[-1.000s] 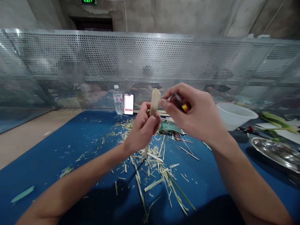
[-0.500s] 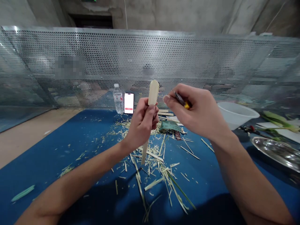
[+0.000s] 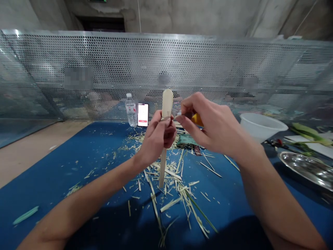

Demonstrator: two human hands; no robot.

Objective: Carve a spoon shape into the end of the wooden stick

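My left hand (image 3: pixel 157 139) grips a long, flat, pale strip of wood or stalk (image 3: pixel 167 102) around its middle, and the strip stands nearly upright with its rounded end on top. My right hand (image 3: pixel 213 126) is shut on a small craft knife (image 3: pixel 197 119) with a yellow handle. The knife's thin blade points left and lies right beside the strip's upper part, partly hidden by my fingers. I cannot tell whether the blade touches the strip.
Pale shavings and green stalk scraps (image 3: pixel 177 187) litter the blue mat (image 3: pixel 59 180). A white bowl (image 3: pixel 262 126) and metal tray (image 3: pixel 307 170) stand right. A water bottle (image 3: pixel 131 110) and phone (image 3: pixel 143 114) stand ahead, before a perforated metal screen (image 3: pixel 166 59) with people behind.
The strip has turned more upright in my left hand. My right hand has moved left, bringing the knife blade from a short distance away to right beside the strip.
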